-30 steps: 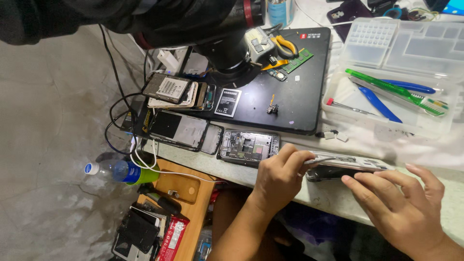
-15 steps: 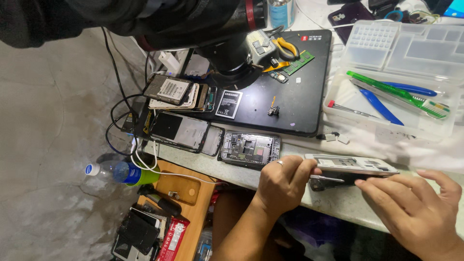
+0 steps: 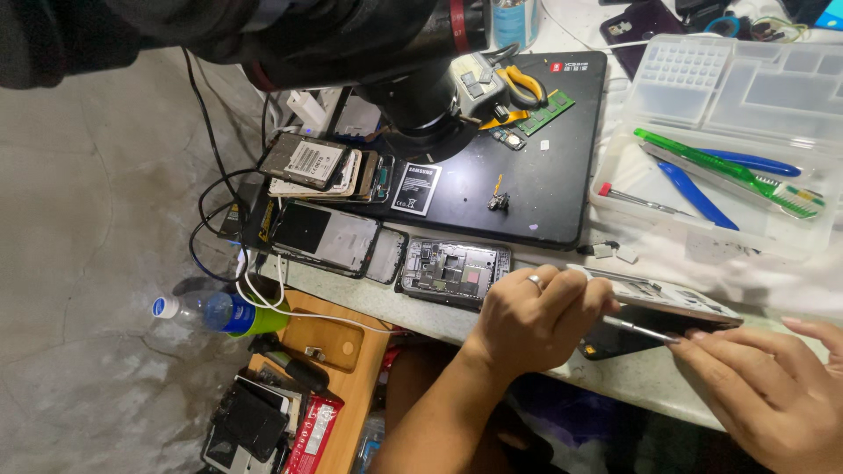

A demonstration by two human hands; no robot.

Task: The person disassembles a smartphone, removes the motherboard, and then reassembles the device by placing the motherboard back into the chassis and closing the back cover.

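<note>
Metal tool: a thin silver pry tool [image 3: 638,329] is pinched in the closed fingertips [image 3: 694,338] of the right hand [image 3: 764,386].
Left hand: the left hand [image 3: 536,316] is curled shut around one end of an opened phone [image 3: 672,307].
Phone: it is held at the worktable's [image 3: 632,373] front edge, its halves parted.
Nearby: a bare phone frame [image 3: 454,270] is seen just beside, before a black mat [image 3: 527,175].
</note>
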